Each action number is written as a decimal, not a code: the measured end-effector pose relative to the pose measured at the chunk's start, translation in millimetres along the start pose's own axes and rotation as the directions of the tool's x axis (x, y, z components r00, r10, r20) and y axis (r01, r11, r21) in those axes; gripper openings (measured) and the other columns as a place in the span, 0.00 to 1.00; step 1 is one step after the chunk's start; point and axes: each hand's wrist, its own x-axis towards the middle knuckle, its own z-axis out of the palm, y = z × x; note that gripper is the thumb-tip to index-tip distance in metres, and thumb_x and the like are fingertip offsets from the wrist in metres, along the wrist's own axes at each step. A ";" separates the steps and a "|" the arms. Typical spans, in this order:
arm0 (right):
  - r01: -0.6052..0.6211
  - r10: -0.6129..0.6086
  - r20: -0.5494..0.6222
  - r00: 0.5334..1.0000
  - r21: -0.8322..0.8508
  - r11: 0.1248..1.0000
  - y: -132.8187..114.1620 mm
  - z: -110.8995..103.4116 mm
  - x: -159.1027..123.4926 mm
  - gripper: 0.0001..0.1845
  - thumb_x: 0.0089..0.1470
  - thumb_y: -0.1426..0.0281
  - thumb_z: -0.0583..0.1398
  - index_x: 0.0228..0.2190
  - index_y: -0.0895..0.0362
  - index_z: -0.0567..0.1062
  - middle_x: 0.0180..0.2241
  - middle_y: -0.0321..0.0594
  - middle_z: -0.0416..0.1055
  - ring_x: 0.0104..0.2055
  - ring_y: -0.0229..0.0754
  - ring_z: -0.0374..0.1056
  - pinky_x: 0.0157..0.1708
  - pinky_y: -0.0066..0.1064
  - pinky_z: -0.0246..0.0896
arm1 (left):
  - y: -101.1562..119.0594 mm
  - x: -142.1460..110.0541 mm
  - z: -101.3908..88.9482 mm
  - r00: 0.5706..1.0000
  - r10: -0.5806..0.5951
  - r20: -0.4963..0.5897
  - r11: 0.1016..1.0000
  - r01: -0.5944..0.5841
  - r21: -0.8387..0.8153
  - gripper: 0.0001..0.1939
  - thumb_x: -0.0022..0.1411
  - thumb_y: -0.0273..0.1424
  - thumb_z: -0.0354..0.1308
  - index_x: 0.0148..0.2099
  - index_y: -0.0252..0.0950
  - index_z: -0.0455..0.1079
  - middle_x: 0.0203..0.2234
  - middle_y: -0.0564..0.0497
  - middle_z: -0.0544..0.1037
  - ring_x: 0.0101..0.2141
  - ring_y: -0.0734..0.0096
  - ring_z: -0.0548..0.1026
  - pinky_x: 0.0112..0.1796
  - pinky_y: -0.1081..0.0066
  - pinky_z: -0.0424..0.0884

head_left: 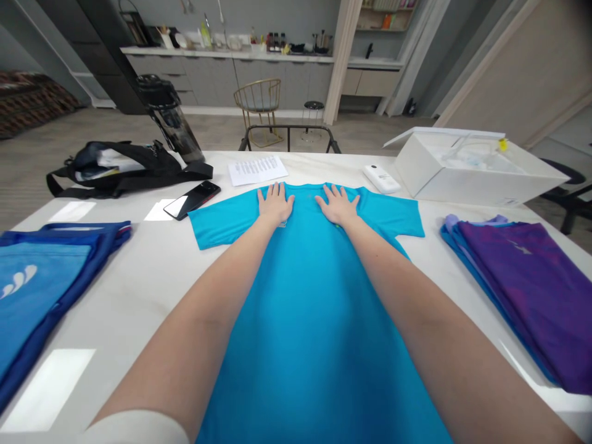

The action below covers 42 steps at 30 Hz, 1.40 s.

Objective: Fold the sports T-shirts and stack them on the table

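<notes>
A bright blue short-sleeved T-shirt (314, 296) lies spread on the white table, its collar at the far side and both sleeves stretched outward. Flat on the shirt near the left shoulder rests my left hand (275, 205), fingers spread and pointing away. My right hand (338, 206) presses on the other shoulder in the same way, fingers apart. Neither hand grips anything. Small printed marks on the chest are partly covered by my hands. The shirt's lower end runs out of view beneath me.
Folded blue clothes (41, 265) lie at left, a purple folded stack (531, 290) at right. Along the far side are a black bag (124, 166), a tall bottle (173, 120), a phone (192, 200), a printed sheet (258, 170), a white device (382, 179) and an open white box (472, 163).
</notes>
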 end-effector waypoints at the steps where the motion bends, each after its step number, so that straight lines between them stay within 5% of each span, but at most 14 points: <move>1: 0.012 -0.012 -0.030 0.999 0.000 1.000 -0.8 0.6 -6.7 0.45 0.65 0.40 0.34 0.74 0.47 0.45 0.76 0.40 0.35 0.76 0.60 0.32 0.67 0.73 0.26 | 4.4 -8.4 1.9 0.998 0.038 -0.044 0.999 -0.038 0.010 0.37 0.74 0.48 0.31 0.78 0.37 0.41 0.76 0.49 0.42 0.74 0.58 0.41 0.70 0.46 0.34; 5: 0.098 -0.098 -0.035 0.995 -0.009 0.995 -1.0 6.5 -46.8 0.44 0.64 0.39 0.37 0.73 0.44 0.48 0.76 0.37 0.36 0.76 0.60 0.33 0.68 0.70 0.27 | 16.1 -48.5 10.3 0.973 0.229 -0.012 0.973 -0.229 0.003 0.36 0.74 0.50 0.33 0.78 0.45 0.44 0.75 0.53 0.44 0.74 0.57 0.42 0.71 0.46 0.37; 12: 0.043 -0.043 -0.030 0.999 -0.017 0.999 9.6 11.2 -110.8 0.44 0.64 0.38 0.36 0.73 0.42 0.46 0.76 0.37 0.35 0.76 0.60 0.33 0.67 0.72 0.28 | 5.7 -103.1 9.3 0.968 0.249 0.039 0.968 -0.250 0.004 0.37 0.72 0.56 0.33 0.77 0.51 0.45 0.76 0.54 0.44 0.74 0.52 0.43 0.70 0.44 0.38; 22: -0.087 0.086 0.050 0.995 0.010 0.996 40.7 -0.8 -127.3 0.47 0.61 0.34 0.36 0.73 0.41 0.47 0.76 0.35 0.35 0.76 0.65 0.30 0.66 0.75 0.25 | -4.8 -164.0 -0.3 0.955 0.291 0.058 0.956 -0.293 0.023 0.37 0.71 0.58 0.33 0.75 0.53 0.51 0.75 0.54 0.48 0.74 0.55 0.45 0.70 0.44 0.40; 28: 0.007 -0.007 -0.028 1.000 0.007 1.000 25.1 -0.3 -146.4 0.44 0.64 0.38 0.35 0.73 0.43 0.49 0.76 0.38 0.37 0.76 0.58 0.32 0.67 0.73 0.25 | -8.3 -186.1 0.3 0.956 0.287 0.057 0.958 -0.288 0.012 0.37 0.71 0.59 0.33 0.76 0.53 0.49 0.75 0.55 0.47 0.74 0.57 0.44 0.70 0.46 0.37; 33: 0.131 -0.129 -0.062 0.990 0.027 0.991 -1.3 -1.1 -141.4 0.43 0.66 0.41 0.35 0.73 0.47 0.50 0.75 0.40 0.40 0.76 0.54 0.35 0.70 0.66 0.25 | -0.3 -169.7 -1.8 0.956 0.292 -0.005 0.956 -0.292 0.007 0.37 0.74 0.53 0.31 0.77 0.44 0.48 0.75 0.48 0.48 0.73 0.56 0.47 0.70 0.46 0.42; 38: 0.099 -0.097 -0.029 0.995 0.083 0.992 -14.0 -4.4 -92.7 0.47 0.68 0.45 0.33 0.72 0.65 0.51 0.74 0.53 0.41 0.76 0.53 0.38 0.72 0.53 0.34 | 16.0 -112.4 -6.3 0.978 0.205 -0.029 0.979 -0.205 -0.010 0.36 0.75 0.45 0.31 0.76 0.33 0.48 0.74 0.42 0.50 0.73 0.57 0.48 0.70 0.53 0.45; 42: 0.096 -0.097 0.028 0.995 0.046 0.994 -13.8 5.9 -60.0 0.46 0.68 0.45 0.34 0.72 0.64 0.50 0.75 0.52 0.41 0.76 0.52 0.37 0.72 0.54 0.30 | 26.2 -65.5 0.7 0.990 0.136 0.037 0.990 -0.135 -0.048 0.38 0.74 0.46 0.30 0.76 0.27 0.49 0.74 0.39 0.51 0.73 0.55 0.48 0.70 0.52 0.44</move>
